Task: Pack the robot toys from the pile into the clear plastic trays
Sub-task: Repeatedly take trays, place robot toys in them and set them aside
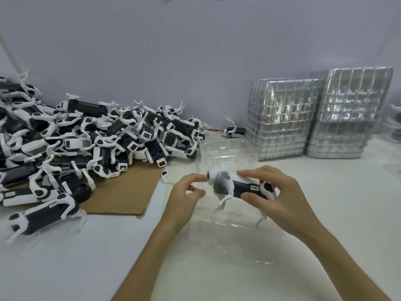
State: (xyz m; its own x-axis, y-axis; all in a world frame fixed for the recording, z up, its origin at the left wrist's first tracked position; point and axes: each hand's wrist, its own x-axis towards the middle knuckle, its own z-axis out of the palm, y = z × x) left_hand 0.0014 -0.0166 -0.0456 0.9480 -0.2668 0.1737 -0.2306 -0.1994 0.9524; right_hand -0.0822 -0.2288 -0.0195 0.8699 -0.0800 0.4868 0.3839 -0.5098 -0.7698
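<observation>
A black-and-white robot dog toy (239, 186) is held above a clear plastic tray (225, 233) on the white table. My right hand (275, 192) grips the toy's body, fingers over the top and thumb underneath. My left hand (186, 192) is just left of the toy's head with fingers curled, its fingertips close to the head; whether they touch it is unclear. The toy's white legs hang down toward the tray. A large pile of the same robot toys (86, 144) fills the left side.
A second clear tray (225, 151) lies behind the held toy. Two tall stacks of clear trays (280, 118) (347, 114) stand at the back right. Brown cardboard (125, 192) lies under the pile. A lone toy (233, 131) sits by the wall.
</observation>
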